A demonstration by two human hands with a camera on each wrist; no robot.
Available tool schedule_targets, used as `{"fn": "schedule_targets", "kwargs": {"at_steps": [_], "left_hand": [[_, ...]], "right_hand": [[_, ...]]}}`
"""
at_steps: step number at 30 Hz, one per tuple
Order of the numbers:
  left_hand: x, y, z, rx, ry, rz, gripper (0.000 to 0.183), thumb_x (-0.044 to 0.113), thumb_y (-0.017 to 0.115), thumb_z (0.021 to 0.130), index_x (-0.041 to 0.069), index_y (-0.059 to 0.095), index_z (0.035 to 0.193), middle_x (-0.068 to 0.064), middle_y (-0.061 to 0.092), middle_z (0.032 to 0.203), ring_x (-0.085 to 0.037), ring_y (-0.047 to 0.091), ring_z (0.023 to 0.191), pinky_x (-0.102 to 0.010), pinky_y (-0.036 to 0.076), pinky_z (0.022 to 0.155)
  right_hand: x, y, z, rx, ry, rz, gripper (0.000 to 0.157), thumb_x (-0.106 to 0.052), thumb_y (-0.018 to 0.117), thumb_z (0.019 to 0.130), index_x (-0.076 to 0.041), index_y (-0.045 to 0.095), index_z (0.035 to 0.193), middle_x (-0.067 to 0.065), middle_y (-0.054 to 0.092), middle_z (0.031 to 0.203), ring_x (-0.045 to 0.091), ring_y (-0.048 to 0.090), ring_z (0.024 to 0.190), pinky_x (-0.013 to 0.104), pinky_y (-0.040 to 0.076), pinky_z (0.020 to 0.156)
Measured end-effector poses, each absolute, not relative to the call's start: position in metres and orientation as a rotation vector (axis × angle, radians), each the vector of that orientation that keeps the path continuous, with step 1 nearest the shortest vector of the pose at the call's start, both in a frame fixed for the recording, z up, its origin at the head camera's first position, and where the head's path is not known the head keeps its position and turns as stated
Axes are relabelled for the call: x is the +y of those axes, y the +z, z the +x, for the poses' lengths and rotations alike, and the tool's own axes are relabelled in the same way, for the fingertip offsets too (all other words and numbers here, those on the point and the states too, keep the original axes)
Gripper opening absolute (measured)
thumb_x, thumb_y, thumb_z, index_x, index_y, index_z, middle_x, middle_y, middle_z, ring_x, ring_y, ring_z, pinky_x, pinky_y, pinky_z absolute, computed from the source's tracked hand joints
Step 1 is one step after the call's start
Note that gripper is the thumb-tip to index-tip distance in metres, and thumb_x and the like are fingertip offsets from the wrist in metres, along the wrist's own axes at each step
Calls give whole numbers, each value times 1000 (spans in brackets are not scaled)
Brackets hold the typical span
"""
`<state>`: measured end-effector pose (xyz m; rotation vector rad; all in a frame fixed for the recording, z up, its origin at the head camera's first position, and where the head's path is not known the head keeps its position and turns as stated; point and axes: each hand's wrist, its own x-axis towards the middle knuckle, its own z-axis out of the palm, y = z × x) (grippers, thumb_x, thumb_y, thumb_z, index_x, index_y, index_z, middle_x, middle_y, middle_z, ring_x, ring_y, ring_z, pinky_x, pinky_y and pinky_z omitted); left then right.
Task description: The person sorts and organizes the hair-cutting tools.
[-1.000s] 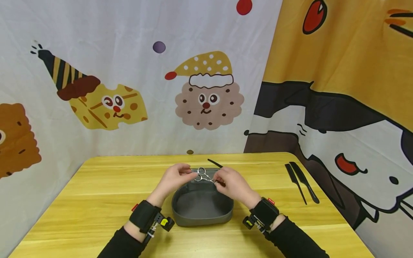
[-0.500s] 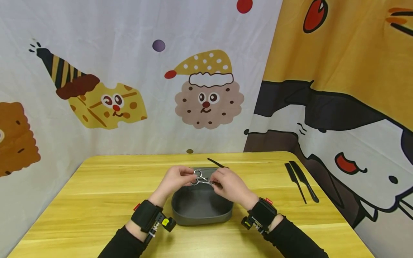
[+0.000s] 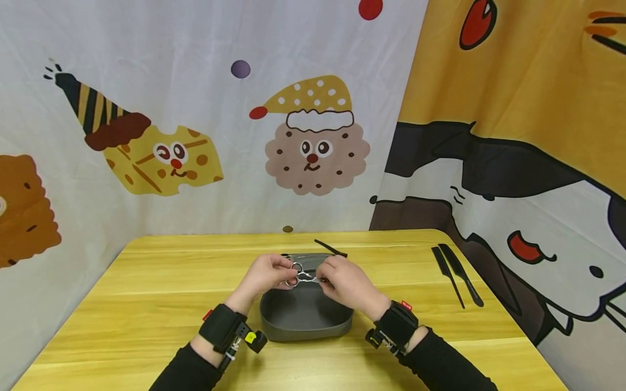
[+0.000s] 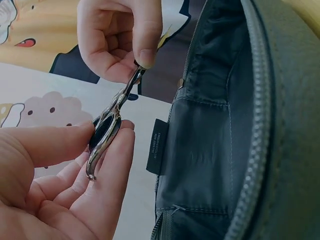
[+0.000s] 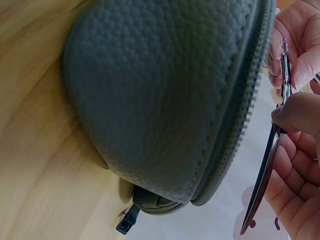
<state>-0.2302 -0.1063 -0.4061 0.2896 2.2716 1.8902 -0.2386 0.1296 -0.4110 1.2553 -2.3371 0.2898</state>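
Observation:
A pair of silver scissors [image 3: 306, 277] is held level above an open grey zip pouch [image 3: 305, 328]. My left hand [image 3: 269, 272] pinches the finger rings between thumb and fingers; in the left wrist view the thumb presses on one ring [image 4: 104, 131]. With thumb and index finger, my right hand [image 3: 348, 282] pinches the scissors near the pivot. In the right wrist view the blades [image 5: 260, 185] extend past the right fingers, looking closed together. The pouch's dark lining [image 4: 195, 145] and a small black label [image 4: 158, 146] show in the left wrist view.
A thin black tool [image 3: 330, 248] lies at the pouch's far edge, partly behind the right hand. Two black combs [image 3: 452, 274] lie on the wooden table [image 3: 186, 271] at the right. A printed curtain [image 3: 195, 136] hangs behind the table.
The scissors have come slightly down and left. My left hand, beside the rings at first, now pinches them. The right hand has shifted a little left, still holding the scissors.

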Motion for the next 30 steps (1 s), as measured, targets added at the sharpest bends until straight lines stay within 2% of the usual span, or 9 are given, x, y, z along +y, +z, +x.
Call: {"fn": "schedule_targets", "kwargs": {"at_steps": [16,30], "left_hand": [[-104,-410,-229,2268,1911,298,12,-5,66,91,-12,62,100,-15,70,81,-20,70,71,-37,60,68],[-105,-411,-226,2307,1932,315,10,-5,65,91,-10,62,99,-12,69,80,-21,69,72,-42,59,70]], "right_hand": [[131,-414,-238,-2277,256,1269,19,-7,79,79,-13,66,91,-2,58,89,15,55,81,27,49,71],[132,-412,-240,-2292,282,1260,18,-11,81,81,-14,68,94,-3,61,92,14,55,84,27,49,71]]}}
